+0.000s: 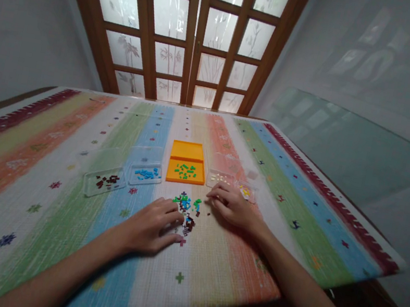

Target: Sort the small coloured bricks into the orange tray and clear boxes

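A woven, matt striped cloth (pixel 59 212) covers the table, coarse in weave. The small bricks (pixel 187 211) look like hard glossy plastic, as does the orange tray (pixel 188 151). The clear trays (pixel 103 181) are see-through plastic. The door (pixel 198 30) has varnished wood framing frosted, patterned glass.

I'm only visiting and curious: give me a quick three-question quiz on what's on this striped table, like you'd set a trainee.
1. True or false: the orange tray holds green pieces.
2. Which colour fills the clear tray just left of it? A. pink B. blue C. black
3. What lies on the cloth between the left hand and the right hand?

Key:
1. True.
2. B, blue pieces.
3. A mixed pile of small coloured pieces.
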`<state>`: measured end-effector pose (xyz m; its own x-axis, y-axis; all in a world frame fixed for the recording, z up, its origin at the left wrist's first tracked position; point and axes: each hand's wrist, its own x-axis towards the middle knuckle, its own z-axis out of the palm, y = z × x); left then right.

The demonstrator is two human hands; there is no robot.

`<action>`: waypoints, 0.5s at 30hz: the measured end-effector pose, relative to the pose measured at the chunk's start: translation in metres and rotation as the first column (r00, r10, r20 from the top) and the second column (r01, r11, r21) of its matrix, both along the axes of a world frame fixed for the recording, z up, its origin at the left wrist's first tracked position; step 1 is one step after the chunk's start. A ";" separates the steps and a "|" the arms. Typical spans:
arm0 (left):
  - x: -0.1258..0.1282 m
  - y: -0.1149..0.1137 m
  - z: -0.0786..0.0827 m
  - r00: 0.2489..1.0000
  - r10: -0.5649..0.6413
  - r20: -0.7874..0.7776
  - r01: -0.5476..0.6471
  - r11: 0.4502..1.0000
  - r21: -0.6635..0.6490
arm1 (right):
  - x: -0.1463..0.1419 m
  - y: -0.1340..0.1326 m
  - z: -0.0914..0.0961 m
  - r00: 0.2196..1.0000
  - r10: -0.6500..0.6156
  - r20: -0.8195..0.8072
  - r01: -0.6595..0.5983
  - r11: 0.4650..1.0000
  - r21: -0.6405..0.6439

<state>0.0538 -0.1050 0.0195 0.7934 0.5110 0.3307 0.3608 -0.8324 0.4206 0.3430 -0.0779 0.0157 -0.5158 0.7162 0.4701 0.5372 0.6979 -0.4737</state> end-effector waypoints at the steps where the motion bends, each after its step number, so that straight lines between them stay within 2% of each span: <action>1: -0.001 0.001 -0.002 1.000 -0.002 0.001 0.002 1.000 -0.006 | -0.001 -0.001 0.000 1.000 0.010 0.007 -0.010 1.000 0.014; 8: 0.002 0.003 -0.008 0.999 -0.026 0.041 0.028 0.999 -0.043 | -0.007 -0.009 0.004 0.996 0.015 0.085 -0.019 0.999 0.051; 15: 0.007 0.000 -0.011 0.999 -0.029 0.037 0.032 0.997 -0.075 | -0.009 -0.011 0.008 0.995 0.019 0.096 -0.024 0.998 0.058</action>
